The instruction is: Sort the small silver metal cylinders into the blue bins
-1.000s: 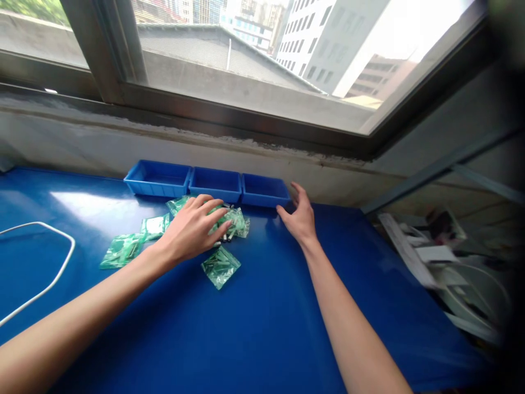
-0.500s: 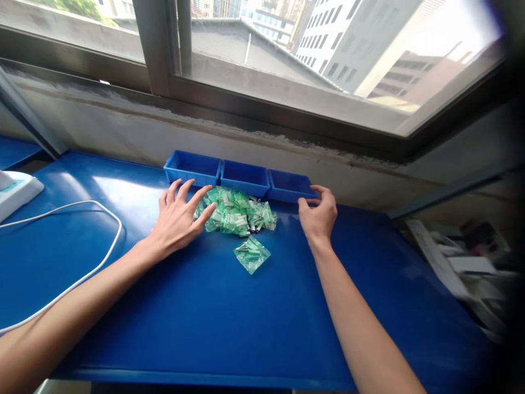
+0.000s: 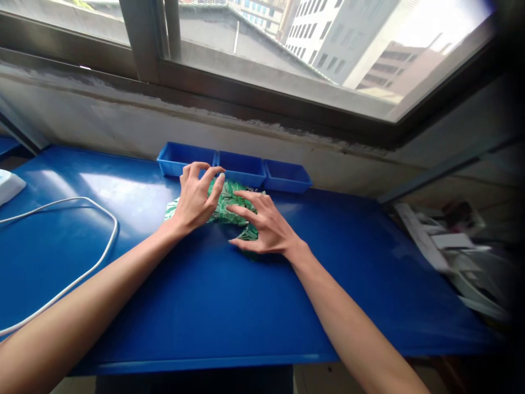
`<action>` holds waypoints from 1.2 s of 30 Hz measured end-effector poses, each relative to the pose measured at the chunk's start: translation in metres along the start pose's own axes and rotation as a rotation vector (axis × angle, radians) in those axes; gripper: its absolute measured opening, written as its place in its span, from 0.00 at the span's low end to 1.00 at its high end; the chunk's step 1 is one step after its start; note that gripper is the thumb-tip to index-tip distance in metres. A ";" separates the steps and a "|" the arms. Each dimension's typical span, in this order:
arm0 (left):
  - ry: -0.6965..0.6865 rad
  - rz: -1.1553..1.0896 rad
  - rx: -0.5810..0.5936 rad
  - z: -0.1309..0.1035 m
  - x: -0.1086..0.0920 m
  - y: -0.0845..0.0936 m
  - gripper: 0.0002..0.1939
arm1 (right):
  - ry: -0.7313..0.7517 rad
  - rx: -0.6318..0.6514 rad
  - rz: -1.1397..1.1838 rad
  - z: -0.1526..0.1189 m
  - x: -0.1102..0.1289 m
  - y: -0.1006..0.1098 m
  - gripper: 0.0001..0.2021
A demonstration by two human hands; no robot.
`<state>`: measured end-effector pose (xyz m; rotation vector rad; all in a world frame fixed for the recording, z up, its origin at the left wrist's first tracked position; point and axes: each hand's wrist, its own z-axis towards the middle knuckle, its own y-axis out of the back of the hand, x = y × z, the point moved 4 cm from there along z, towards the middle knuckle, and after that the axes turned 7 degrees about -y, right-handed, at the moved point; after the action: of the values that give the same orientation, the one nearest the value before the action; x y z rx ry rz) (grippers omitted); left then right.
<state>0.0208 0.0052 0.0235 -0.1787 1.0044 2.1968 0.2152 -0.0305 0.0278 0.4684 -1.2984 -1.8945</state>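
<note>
A pile of small green-and-clear plastic packets [image 3: 229,210] lies on the blue table, in front of three blue bins. My left hand [image 3: 197,196] is over the left part of the pile, fingers bent and apart, with nothing visible in its grasp. From the right, my right hand [image 3: 266,224] reaches over the near side of the pile, thumb and fingers spread. Beneath it a single packet [image 3: 248,233] is partly covered. Whether the fingertips touch the packets I cannot tell.
The left bin [image 3: 186,156], middle bin [image 3: 241,167] and right bin [image 3: 287,176] stand in a row against the wall under the window. A white cable [image 3: 111,241] curves over the table [image 3: 205,312] at left, near a white device [image 3: 9,186]. Blurred papers [image 3: 451,241] lie at far right.
My right hand has left the right bin and come left and nearer, over the packets. My left hand has shifted slightly right and up over the pile. The view has tilted a little downward.
</note>
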 end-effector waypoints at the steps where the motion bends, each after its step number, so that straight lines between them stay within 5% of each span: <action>1: -0.030 -0.011 0.001 0.000 0.000 0.000 0.20 | 0.005 -0.011 -0.031 -0.001 -0.003 -0.002 0.31; 8: -0.355 -0.054 0.146 -0.007 -0.014 0.005 0.16 | 0.047 -0.150 -0.181 0.001 -0.032 -0.006 0.23; 16: -0.468 0.088 0.164 -0.011 -0.024 0.001 0.11 | -0.133 -0.368 -0.155 -0.008 -0.031 0.009 0.09; 23: -0.543 0.173 0.245 -0.016 -0.027 -0.005 0.18 | -0.328 -0.424 0.074 -0.012 -0.036 0.002 0.24; 36: -0.509 0.192 0.226 -0.018 -0.022 -0.006 0.19 | -0.365 -0.372 0.122 -0.009 -0.040 -0.006 0.25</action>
<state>0.0384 -0.0166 0.0161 0.5741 0.9899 2.1116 0.2437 -0.0046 0.0135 -0.1525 -1.1247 -2.1174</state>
